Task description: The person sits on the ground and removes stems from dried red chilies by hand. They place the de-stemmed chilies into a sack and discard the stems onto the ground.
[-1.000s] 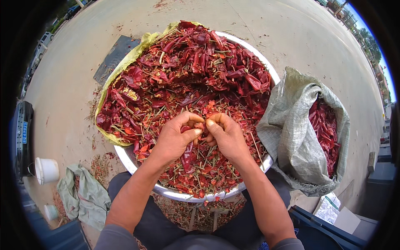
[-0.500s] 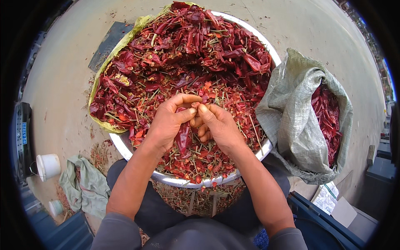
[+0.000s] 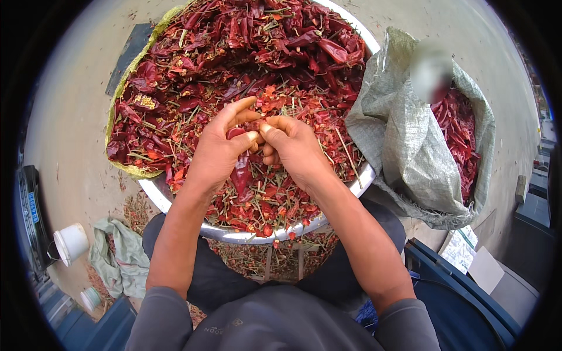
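Observation:
Over a wide metal basin [image 3: 234, 235] heaped with dried red chili pieces [image 3: 263, 52], my two hands meet at the middle. My left hand [image 3: 212, 146] is closed on a dark red dried chili pepper [image 3: 240, 175], whose tapered end hangs below the palm. Its thumb presses on the pepper while the upper fingers are bent and lifted. My right hand [image 3: 297, 151] pinches the pepper's upper end between thumb and curled fingers, touching my left fingertips. The exact spot of the pinch is partly hidden by the thumbs.
A yellow sack edge [image 3: 117, 117] lines the basin's left side. To the right leans a grey-green woven sack [image 3: 404, 164] with red chilies inside. A white bucket [image 3: 71, 243] and a crumpled green sack [image 3: 130, 263] lie on the floor at left. Stem bits litter the ground under the basin.
The whole view has shifted a little. My left hand's upper fingers have lifted and spread away from the pepper. Both hands stay together, the pepper still hanging from my left.

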Motion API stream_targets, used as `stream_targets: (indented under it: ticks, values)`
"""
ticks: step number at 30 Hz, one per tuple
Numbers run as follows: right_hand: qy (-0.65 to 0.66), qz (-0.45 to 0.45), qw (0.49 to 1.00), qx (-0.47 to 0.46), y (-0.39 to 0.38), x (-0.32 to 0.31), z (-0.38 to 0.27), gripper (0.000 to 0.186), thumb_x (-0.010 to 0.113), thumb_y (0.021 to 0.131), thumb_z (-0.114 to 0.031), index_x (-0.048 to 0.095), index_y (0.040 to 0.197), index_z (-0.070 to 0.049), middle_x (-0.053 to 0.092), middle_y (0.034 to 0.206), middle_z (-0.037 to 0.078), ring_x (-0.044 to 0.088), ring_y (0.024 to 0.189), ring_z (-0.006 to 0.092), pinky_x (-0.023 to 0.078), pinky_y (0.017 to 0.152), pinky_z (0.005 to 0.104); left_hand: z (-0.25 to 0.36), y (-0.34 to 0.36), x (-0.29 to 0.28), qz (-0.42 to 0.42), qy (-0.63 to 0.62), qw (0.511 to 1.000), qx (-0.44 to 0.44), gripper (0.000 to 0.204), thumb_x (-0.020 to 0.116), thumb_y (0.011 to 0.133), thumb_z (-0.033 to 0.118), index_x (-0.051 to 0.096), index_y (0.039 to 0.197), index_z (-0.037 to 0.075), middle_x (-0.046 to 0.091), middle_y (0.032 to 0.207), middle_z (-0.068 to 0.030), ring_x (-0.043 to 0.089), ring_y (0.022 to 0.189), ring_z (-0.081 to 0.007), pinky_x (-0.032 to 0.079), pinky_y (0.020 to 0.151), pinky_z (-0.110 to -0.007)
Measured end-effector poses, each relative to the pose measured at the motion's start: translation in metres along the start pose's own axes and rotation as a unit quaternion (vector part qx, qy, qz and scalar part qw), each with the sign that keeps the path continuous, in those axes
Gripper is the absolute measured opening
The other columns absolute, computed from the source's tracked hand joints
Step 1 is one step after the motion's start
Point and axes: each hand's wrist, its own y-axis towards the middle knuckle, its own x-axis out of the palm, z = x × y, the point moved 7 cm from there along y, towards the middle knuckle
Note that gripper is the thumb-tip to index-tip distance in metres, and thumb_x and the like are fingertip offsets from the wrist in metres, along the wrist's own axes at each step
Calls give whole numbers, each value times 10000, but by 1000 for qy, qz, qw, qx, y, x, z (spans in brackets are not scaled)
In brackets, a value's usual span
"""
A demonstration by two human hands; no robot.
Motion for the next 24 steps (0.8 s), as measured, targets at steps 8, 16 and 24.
stream_targets:
  ticks: [8,16,24]
  values:
    - [36,18,999,-36,6,-4,-1,158,547,1016,-120,574,1130,-14,649,942,49,584,737,84,517,662,236,-22,11,-30,64,-198,975,-77,423,605,947,27,487,1347,-43,640,1054,-104,616,775,-113,542,631,-265]
    - [-32,5,997,-67,6,-2,-1,170,574,992,-89,575,1127,14,658,912,55,598,707,91,527,656,247,-17,8,-12,32,-22,996,-75,311,686,943,182,592,1182,6,628,858,-12,543,713,-71,439,590,-227]
    - [-6,-23,995,-98,1,6,-4,146,578,973,-45,596,1087,44,673,875,70,623,724,97,529,643,247,-34,11,-9,20,-158,981,-107,127,615,975,104,634,1052,5,619,828,-19,541,681,-94,467,605,-238]
